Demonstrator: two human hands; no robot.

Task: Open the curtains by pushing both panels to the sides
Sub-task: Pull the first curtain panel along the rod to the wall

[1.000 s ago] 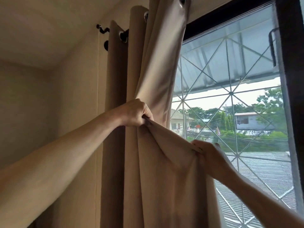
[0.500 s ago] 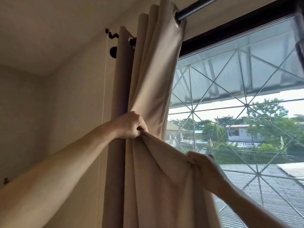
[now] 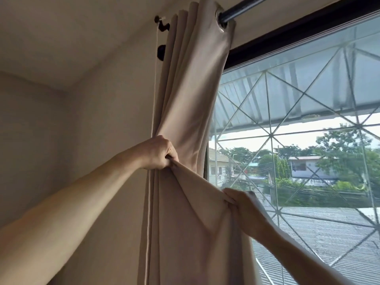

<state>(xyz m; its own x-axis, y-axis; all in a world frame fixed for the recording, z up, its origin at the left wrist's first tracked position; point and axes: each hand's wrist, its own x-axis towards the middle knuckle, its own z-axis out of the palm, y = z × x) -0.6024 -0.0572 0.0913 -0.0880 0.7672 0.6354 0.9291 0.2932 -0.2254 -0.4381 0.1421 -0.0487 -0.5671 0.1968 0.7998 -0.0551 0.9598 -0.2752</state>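
A beige left curtain panel (image 3: 197, 95) hangs in tight folds from a dark rod (image 3: 242, 8), bunched against the left side of the window. My left hand (image 3: 159, 154) is closed on a fold of it at mid height. My right hand (image 3: 244, 210) grips the panel's loose inner edge lower down, to the right, so the cloth stretches in a slanted fold between both hands. No right curtain panel is in view.
The window (image 3: 298, 140) with a white diamond-pattern grille shows houses, trees and roofs outside. A dark frame (image 3: 287, 36) runs along its top. The rod's bracket and end knob (image 3: 162, 51) sit on the pale wall (image 3: 92, 124) left of the curtain.
The bunched panel has shifted a little further left, and both hands have kept their grip on it. The view has panned right and down, showing more rod and window.
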